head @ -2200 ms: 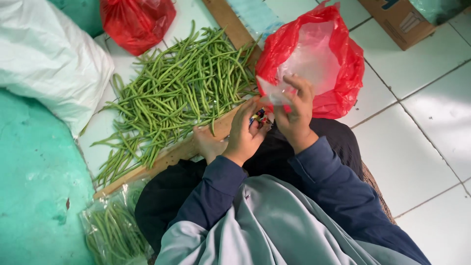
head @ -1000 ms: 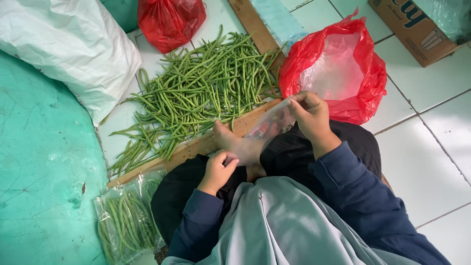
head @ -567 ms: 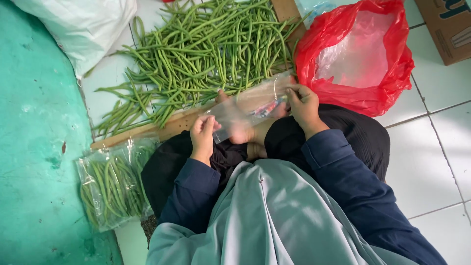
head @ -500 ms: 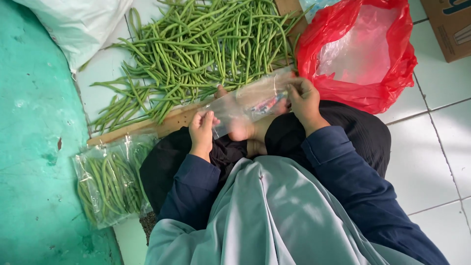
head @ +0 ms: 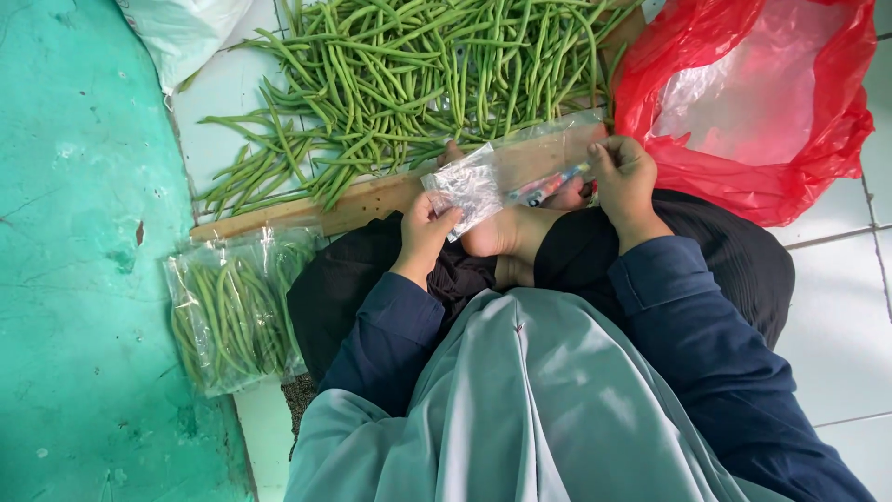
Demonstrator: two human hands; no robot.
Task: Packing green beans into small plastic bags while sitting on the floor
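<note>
a: the left hand [head: 426,226] pinches one end of a thin, see-through plastic bag [head: 509,173], fingers pressed together on a crinkled corner. the right hand [head: 624,179] pinches the other end, by the bit with a bright coloured print.

b: so where is the bag?

a: it is stretched flat between both hands, over the lap, just above a bare foot [head: 506,231]. it looks empty.

b: what could go wrong?

a: the plastic is thin and slippy. i think one corner could slide out of the fingers, and then the bag would flop down shut.

b: could it rip?

a: maybe, if both hands pull too hard away from each other. i also can't tell if the mouth of the bag is open yet. the two sides may stick.

b: and all those long green beans [head: 409,84]?

a: they lie in a big heap on the white tile floor, behind a long flat wooden board [head: 372,197]. they are long and bendy, so some could snap or poke the plastic if pushed in fast.

b: anything else close by?

a: a filled clear packet of green beans [head: 228,311] lies by the left knee, and an open red plastic bag [head: 753,102] sits near the right hand.
</note>
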